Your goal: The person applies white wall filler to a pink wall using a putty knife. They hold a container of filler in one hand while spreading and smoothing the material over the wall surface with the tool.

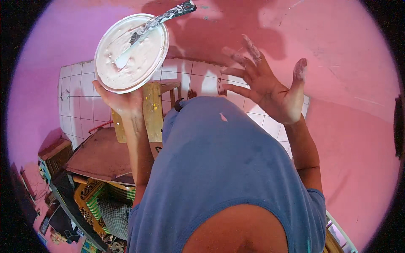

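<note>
On my left hand rests a round white tub, gripped from underneath at its near edge; part of the fingers is hidden below it. Whitish-pink paste fills the tub, with an uneven surface. Across it lies a putty knife, its pale blade in the paste and its dark, smeared handle sticking out past the far right rim. My right hand is raised to the right, apart from the tub, fingers spread and holding nothing. White residue coats its thumb and fingertips.
Pink walls stand ahead and to the right, above a white tiled floor. A worn wooden bench and a brown tabletop are at the left. Below them is a carved chair with a checked cushion.
</note>
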`<state>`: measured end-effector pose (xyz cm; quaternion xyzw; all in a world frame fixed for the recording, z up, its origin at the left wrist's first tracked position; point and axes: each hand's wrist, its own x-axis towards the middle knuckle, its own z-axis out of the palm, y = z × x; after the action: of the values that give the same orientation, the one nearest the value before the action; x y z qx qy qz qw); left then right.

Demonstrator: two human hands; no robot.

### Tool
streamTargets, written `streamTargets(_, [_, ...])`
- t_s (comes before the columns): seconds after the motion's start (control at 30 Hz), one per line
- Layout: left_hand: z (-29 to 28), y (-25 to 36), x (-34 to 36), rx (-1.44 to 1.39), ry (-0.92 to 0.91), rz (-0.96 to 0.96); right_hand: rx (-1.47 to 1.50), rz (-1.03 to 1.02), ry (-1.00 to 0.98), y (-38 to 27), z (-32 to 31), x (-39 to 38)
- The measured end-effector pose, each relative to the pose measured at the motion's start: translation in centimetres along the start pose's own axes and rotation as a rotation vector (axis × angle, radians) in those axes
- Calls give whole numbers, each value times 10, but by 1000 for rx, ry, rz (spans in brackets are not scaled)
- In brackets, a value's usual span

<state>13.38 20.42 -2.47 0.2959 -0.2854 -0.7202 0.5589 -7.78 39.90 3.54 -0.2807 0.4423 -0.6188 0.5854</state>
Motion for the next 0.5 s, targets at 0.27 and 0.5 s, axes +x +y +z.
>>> streamTargets(0.27, [3,-2,-1,42,42,13,764,204,-273,9,-5,-8])
streamTargets(0.5, [-5,-3,5,-2,-5,-13,573,395,-225,52,12,-5])
